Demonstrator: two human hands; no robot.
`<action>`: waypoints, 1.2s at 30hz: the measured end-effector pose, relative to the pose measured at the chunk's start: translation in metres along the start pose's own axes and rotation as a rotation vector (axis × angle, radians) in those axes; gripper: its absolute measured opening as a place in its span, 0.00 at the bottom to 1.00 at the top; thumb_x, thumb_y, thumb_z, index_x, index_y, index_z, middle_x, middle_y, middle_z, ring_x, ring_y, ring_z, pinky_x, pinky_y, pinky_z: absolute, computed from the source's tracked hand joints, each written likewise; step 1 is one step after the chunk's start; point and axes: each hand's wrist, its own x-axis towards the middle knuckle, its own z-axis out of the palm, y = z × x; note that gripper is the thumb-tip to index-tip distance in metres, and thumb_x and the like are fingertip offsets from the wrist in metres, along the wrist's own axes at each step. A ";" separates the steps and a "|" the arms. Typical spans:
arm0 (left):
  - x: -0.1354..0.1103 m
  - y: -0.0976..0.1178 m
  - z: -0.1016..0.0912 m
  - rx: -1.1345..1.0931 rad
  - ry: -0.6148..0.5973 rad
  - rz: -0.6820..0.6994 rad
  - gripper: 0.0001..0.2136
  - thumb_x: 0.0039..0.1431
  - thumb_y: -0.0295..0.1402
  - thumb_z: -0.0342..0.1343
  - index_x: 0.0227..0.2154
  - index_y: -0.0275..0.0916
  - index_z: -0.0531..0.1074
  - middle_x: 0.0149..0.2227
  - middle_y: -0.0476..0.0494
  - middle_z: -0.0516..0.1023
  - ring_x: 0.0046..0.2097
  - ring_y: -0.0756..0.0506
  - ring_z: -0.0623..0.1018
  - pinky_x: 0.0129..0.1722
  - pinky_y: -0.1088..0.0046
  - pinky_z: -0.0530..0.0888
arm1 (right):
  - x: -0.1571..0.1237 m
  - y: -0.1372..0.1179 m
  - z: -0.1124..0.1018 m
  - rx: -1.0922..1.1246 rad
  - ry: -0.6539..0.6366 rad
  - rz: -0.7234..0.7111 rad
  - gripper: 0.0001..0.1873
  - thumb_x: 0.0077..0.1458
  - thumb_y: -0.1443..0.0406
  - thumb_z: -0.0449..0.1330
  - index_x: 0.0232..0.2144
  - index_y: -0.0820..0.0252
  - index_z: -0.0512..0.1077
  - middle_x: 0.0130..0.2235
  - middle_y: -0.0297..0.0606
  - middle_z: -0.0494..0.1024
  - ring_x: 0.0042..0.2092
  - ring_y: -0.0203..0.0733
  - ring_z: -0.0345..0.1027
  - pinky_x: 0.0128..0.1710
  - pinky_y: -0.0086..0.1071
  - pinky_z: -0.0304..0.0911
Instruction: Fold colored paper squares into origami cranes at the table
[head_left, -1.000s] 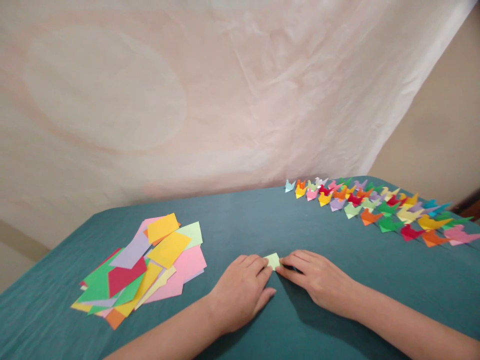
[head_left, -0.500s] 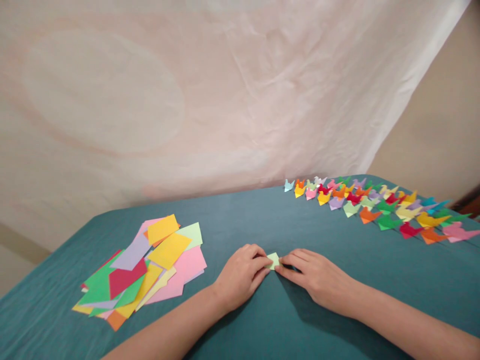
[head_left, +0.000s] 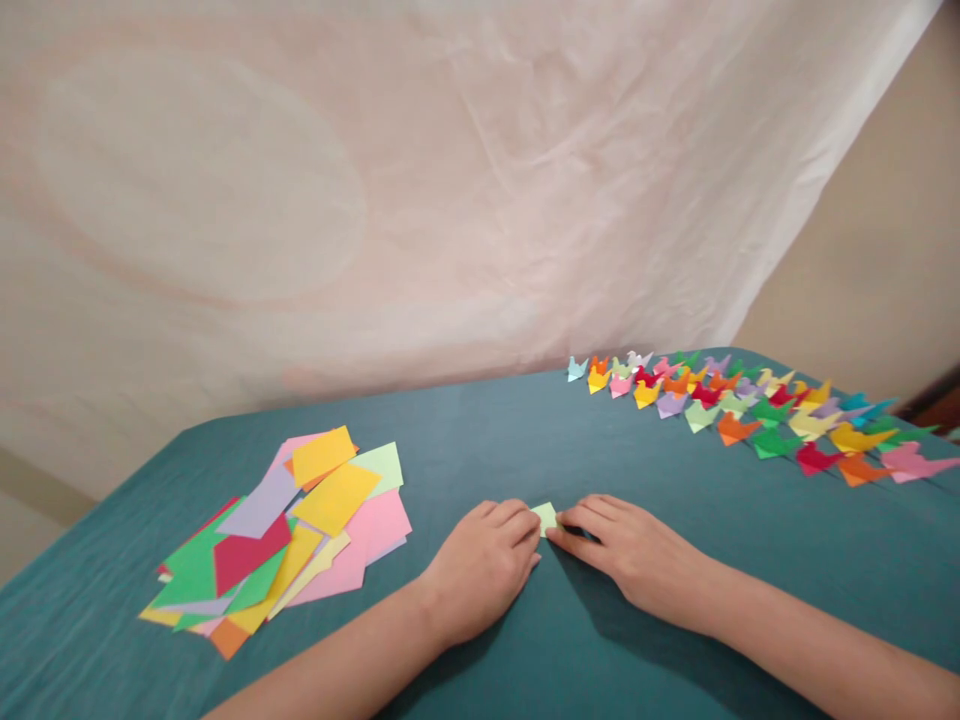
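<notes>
Between my two hands a small, pale green folded paper [head_left: 545, 518] lies at the middle of the table. My right hand [head_left: 611, 535] pinches its right edge between thumb and fingers. At the paper's left side, my left hand [head_left: 487, 562] has its fingers curled together, the fingertips at the edge of the paper. The left thumb shows a little below the fingers, and whether it grips the paper is partly hidden.
A loose pile of coloured paper sheets [head_left: 255, 555] lies to the left on the teal tablecloth [head_left: 450, 440]. Rows of small folded paper birds [head_left: 772, 413] stand at the far right. Behind the table hangs a pale cloth [head_left: 420, 200].
My left hand has shifted slightly, its fingers moving from a pinch with the thumb to lying closer together beside the paper. My right hand keeps its hold.
</notes>
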 end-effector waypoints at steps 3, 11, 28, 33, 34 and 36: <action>0.001 0.004 -0.003 0.069 -0.020 0.041 0.09 0.63 0.31 0.47 0.41 0.35 0.70 0.41 0.42 0.72 0.49 0.43 0.68 0.49 0.65 0.65 | 0.000 0.000 0.000 -0.014 0.001 -0.005 0.17 0.59 0.72 0.49 0.49 0.63 0.67 0.40 0.45 0.72 0.44 0.44 0.64 0.45 0.42 0.63; 0.002 0.007 -0.007 0.141 -0.038 0.060 0.12 0.62 0.35 0.49 0.42 0.33 0.70 0.42 0.41 0.72 0.49 0.43 0.68 0.51 0.66 0.62 | 0.001 -0.002 0.002 -0.063 0.018 -0.015 0.16 0.59 0.71 0.49 0.48 0.61 0.68 0.39 0.43 0.72 0.43 0.42 0.66 0.54 0.46 0.57; -0.001 0.008 -0.013 0.091 -0.043 -0.032 0.13 0.62 0.38 0.49 0.44 0.35 0.69 0.45 0.41 0.72 0.54 0.41 0.65 0.55 0.63 0.56 | -0.002 -0.004 -0.005 -0.087 -0.066 0.021 0.14 0.57 0.71 0.53 0.45 0.64 0.70 0.42 0.44 0.74 0.45 0.43 0.67 0.55 0.44 0.56; -0.004 0.005 -0.016 0.059 -0.071 -0.034 0.14 0.62 0.39 0.48 0.45 0.36 0.69 0.46 0.42 0.72 0.54 0.41 0.65 0.55 0.62 0.58 | -0.001 -0.005 -0.005 -0.067 -0.060 0.029 0.14 0.56 0.73 0.54 0.44 0.65 0.71 0.43 0.45 0.74 0.45 0.45 0.67 0.54 0.43 0.59; -0.005 0.004 -0.017 0.056 -0.071 -0.036 0.14 0.62 0.39 0.48 0.44 0.36 0.69 0.46 0.42 0.72 0.54 0.41 0.65 0.55 0.62 0.58 | 0.000 -0.005 -0.004 -0.058 -0.055 0.027 0.14 0.55 0.73 0.54 0.44 0.65 0.72 0.43 0.45 0.74 0.45 0.45 0.67 0.53 0.43 0.59; -0.004 0.003 -0.017 0.051 -0.067 -0.031 0.13 0.62 0.38 0.48 0.44 0.36 0.69 0.45 0.42 0.72 0.54 0.41 0.65 0.54 0.62 0.59 | -0.001 -0.003 -0.003 -0.024 -0.040 0.026 0.14 0.55 0.73 0.54 0.44 0.64 0.72 0.43 0.45 0.74 0.45 0.45 0.67 0.53 0.44 0.59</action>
